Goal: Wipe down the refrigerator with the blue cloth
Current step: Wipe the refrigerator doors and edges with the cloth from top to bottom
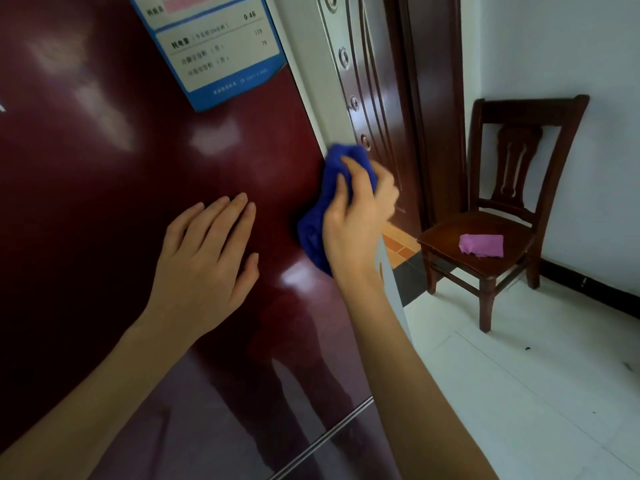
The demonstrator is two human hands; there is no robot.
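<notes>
right hand [356, 230] gripping blue cloth [332, 202] (bunched), refrigerator [104, 150] edge

chair [446, 245] on white floor [519, 375] | 1 purple cloth [481, 244] on seat

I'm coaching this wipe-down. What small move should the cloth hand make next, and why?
Probably slide the cloth down along the door: the right hand grips it at the door's right edge, and the left hand rests flat just to its left.
</notes>
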